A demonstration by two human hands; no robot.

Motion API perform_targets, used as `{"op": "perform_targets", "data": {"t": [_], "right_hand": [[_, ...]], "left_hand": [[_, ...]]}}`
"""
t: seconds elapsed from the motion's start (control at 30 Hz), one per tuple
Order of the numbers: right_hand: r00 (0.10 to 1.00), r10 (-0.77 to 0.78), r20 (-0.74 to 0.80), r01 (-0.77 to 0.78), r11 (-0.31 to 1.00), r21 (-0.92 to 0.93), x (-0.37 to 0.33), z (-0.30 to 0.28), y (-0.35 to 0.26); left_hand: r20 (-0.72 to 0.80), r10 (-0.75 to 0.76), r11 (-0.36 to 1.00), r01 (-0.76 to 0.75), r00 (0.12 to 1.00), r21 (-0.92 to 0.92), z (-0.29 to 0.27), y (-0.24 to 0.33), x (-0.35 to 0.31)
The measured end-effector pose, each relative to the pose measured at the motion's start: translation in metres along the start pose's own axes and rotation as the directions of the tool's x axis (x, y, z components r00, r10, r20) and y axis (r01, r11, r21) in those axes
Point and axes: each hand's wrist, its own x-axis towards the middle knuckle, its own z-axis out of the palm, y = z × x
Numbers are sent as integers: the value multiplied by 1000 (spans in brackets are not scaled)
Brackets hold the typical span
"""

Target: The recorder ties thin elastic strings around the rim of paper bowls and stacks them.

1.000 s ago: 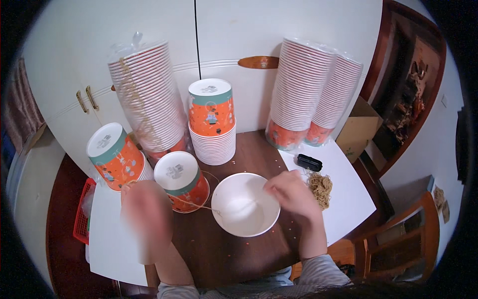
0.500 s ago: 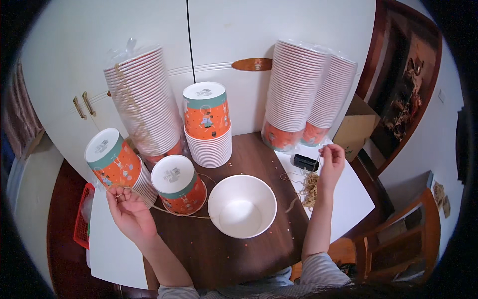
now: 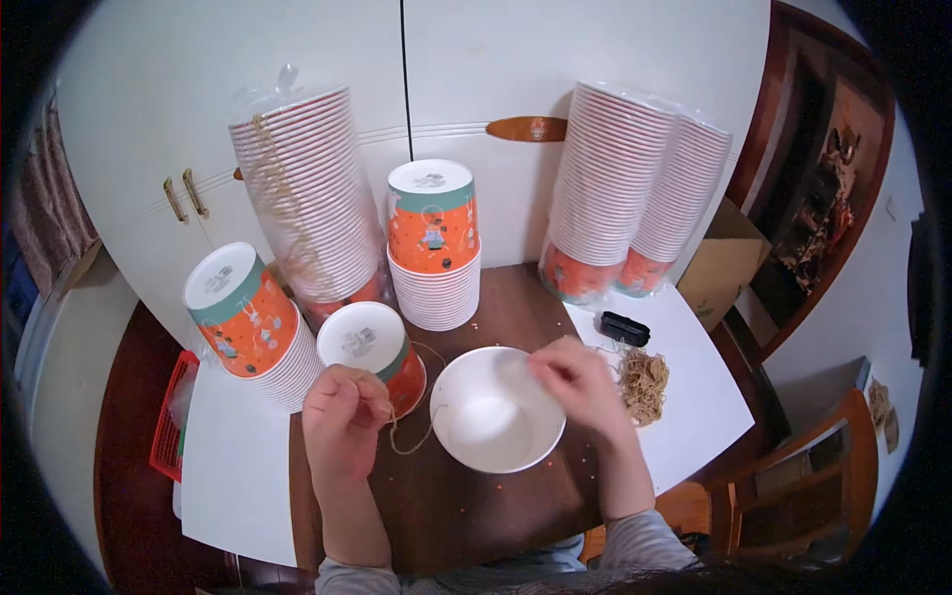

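A white paper bucket (image 3: pixel 466 451) stands mouth up on the dark brown tabletop in front of me. From its left wall a thin tan string (image 3: pixel 405 453) loops across to my left hand (image 3: pixel 342 421), whose fingers are pinched around it. My right hand (image 3: pixel 587 389) hovers at the bucket's right rim, fingers drawn together and somewhat blurred; anything between them is hidden. Just behind my left hand, an orange and green paper bucket (image 3: pixel 362 342) rests upside down, partly covered by that hand. A heap of tan string (image 3: pixel 645 385) lies beyond my right wrist on the white surface.
Upside-down bucket stacks stand at the left (image 3: pixel 243 312) and back middle (image 3: pixel 433 238). Plastic-wrapped stacks rise at the back left (image 3: pixel 307 198) and back right (image 3: pixel 610 178). A black object (image 3: pixel 625 327) lies by the string heap. A wooden chair (image 3: pixel 803 476) stands lower right.
Both hands have come inward: the left moved right, in front of the upside-down bucket, and the right came left to the open bucket's rim. The string, stretched long before, now hangs in a short loop.
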Motion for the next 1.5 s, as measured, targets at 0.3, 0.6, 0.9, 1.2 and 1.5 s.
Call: {"op": "perform_targets", "data": {"t": [0.3,0.6,0.9,1.2,1.5], "right_hand": [[918,-50,392,5,993,115,-14,28,-40],[919,44,392,-371,435,820,-28,51,-37],[953,-24,301,-153,821,550,-22,28,-23],[861,241,448,-484,113,868,-20,42,-33],[866,325,381,-394,-27,919,-15,27,-27]], "left_hand": [[33,-142,977,135,989,163,16,-11,-10],[158,-366,836,250,917,489,31,-24,-5],[87,-412,897,387,907,215,14,-29,0],[457,-240,313,-377,856,871,37,-34,-20],[525,-458,128,-531,717,837,44,-38,-24]]}}
